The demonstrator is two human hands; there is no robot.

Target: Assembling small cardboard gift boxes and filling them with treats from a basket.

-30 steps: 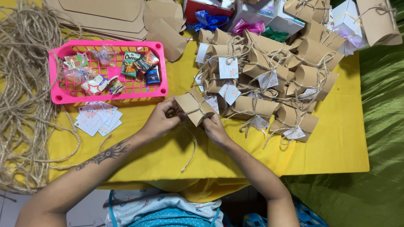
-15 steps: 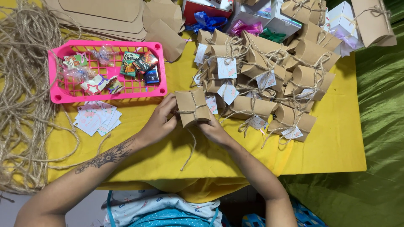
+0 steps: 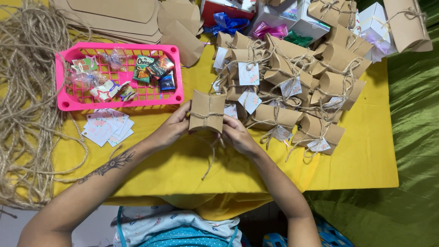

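**Twine Wrapped Round a Kraft Pillow Box at Mid-Frame**

Both hands met at the centre of the frame over the yellow tablecloth (image 3: 366, 151). The left hand (image 3: 171, 129) gripped the left edge of a brown pillow box (image 3: 207, 111), fingers curled round its side; the right hand (image 3: 238, 135) clasped the lower right corner, fingers bent against it. A strand of jute twine (image 3: 211, 153) crossed the box and hung loose below it, its ends trailing onto the cloth.

The likeliest slip, to my eye, was the twine sliding off the box's curved ends, since it looked slack and no knot showed. A hard pull might also have crushed the soft card.

By count: one box in hand; roughly a dozen finished, tagged boxes in the pile (image 3: 292, 91) at upper right, too overlapped to number exactly; one pink basket (image 3: 176, 73) at upper left holding several small wrapped sweets; one small stack of printed tags (image 3: 107, 128) just below it; one large tangle of loose twine (image 3: 25, 91) along the left edge; a stack of flat unfolded boxes (image 3: 114, 18) at the top.
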